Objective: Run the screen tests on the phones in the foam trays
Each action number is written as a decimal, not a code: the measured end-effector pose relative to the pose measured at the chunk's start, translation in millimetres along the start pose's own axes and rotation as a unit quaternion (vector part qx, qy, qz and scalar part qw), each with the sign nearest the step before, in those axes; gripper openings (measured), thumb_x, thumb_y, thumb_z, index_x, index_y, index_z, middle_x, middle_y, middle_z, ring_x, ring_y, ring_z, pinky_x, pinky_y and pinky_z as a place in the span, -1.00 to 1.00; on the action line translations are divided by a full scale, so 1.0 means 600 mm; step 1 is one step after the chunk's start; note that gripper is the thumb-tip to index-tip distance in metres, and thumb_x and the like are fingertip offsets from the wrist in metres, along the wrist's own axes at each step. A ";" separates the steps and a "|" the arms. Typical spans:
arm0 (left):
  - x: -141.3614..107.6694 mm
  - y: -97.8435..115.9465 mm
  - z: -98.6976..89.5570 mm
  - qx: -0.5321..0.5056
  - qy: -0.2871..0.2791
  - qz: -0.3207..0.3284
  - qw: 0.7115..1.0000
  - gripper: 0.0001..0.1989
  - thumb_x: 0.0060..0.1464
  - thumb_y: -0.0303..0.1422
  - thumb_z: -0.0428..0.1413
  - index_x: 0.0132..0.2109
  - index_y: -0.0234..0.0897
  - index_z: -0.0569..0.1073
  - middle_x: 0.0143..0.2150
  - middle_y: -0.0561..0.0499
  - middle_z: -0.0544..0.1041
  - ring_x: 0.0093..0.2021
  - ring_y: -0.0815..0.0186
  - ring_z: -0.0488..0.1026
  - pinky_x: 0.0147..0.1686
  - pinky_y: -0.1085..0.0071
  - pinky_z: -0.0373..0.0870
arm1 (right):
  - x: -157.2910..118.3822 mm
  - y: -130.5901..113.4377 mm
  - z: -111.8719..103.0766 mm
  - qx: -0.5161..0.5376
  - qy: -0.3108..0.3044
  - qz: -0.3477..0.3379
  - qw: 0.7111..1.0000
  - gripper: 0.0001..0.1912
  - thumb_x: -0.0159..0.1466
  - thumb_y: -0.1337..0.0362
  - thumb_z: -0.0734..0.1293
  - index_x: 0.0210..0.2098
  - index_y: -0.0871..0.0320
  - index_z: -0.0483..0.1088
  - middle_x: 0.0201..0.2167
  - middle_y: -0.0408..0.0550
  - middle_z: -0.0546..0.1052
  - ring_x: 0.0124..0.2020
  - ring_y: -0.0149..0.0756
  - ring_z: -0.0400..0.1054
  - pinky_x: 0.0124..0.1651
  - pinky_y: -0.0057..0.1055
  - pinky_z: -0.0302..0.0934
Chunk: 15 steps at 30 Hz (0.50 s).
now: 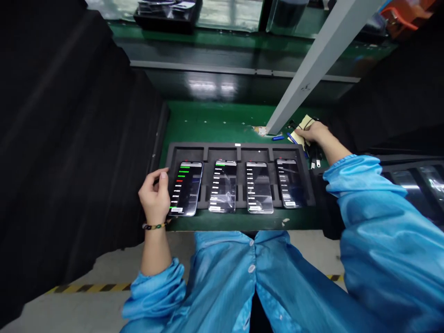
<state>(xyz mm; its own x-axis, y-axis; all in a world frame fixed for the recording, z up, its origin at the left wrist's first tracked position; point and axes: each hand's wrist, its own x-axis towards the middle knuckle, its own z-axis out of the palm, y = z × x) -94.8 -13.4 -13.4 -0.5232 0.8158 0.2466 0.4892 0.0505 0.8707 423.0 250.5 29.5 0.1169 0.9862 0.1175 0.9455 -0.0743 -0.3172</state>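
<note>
A dark foam tray (240, 155) with recesses lies on the green bench, with several smartphones in a row across it. The leftmost phone (187, 187) has green and red lines of text on its lit screen; the second phone (222, 187), third phone (259, 187) and rightmost phone (290, 185) show mostly white text lists. At the tray's left edge my left hand (155, 196) is curled, thumb near the index finger; what those fingers hold, if anything, is hidden. My right hand (315, 132) reaches beyond the tray's right corner, its fingers closed on yellow paper (305, 122).
Black cables with white-tipped plugs (315, 163) lie below my right hand. A blue pen cap (278, 138) sits by the slanted grey post (312, 64). Black curtains (79, 138) hang at the left. A black bin (168, 16) stands on the shelf behind.
</note>
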 end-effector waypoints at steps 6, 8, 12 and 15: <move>0.002 -0.003 -0.002 -0.009 -0.004 -0.003 1.000 -0.60 0.39 -0.07 0.17 0.06 -0.31 0.66 0.07 -0.16 0.71 0.05 0.20 0.65 0.06 0.33 0.59 | -0.013 -0.028 -0.032 0.117 -0.108 0.103 0.982 -0.37 0.63 0.03 0.13 -0.34 0.40 0.49 -0.33 -0.22 0.51 -0.51 -0.73 0.32 -0.31 -0.64 0.28; 0.002 -0.004 -0.002 -0.007 -0.007 -0.006 1.000 -0.59 0.39 -0.05 0.16 0.06 -0.30 0.65 0.07 -0.16 0.71 0.06 0.19 0.65 0.07 0.31 0.59 | -0.029 -0.036 -0.059 0.170 -0.097 0.103 0.975 -0.40 0.55 0.07 0.20 -0.44 0.44 0.42 -0.39 -0.21 0.54 -0.55 -0.77 0.26 -0.37 -0.61 0.10; 0.000 -0.001 -0.002 -0.011 -0.009 0.000 1.000 -0.58 0.40 -0.04 0.17 0.05 -0.31 0.65 0.07 -0.17 0.71 0.07 0.17 0.65 0.08 0.29 0.59 | -0.074 -0.056 -0.130 0.267 -0.030 0.091 0.959 -0.62 0.34 0.15 0.25 -0.48 0.34 0.26 -0.50 -0.19 0.51 -0.48 -0.76 0.30 -0.31 -0.29 -0.05; 0.001 -0.002 0.001 -0.017 -0.002 -0.001 1.000 -0.58 0.40 -0.03 0.18 0.03 -0.32 0.65 0.06 -0.18 0.71 0.08 0.15 0.65 0.10 0.26 0.59 | -0.125 -0.079 -0.194 0.350 0.070 0.087 0.930 -0.70 0.34 0.24 0.16 -0.48 0.28 0.23 -0.61 -0.40 0.32 -0.52 -0.77 0.23 -0.26 -0.10 -0.07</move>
<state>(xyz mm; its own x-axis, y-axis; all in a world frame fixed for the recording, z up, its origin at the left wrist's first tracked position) -95.5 -12.4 -14.6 -0.5206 0.8182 0.2439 0.4650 0.0321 0.8847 404.9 162.7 144.9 0.3349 0.9355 0.1129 0.4854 -0.0686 -0.8716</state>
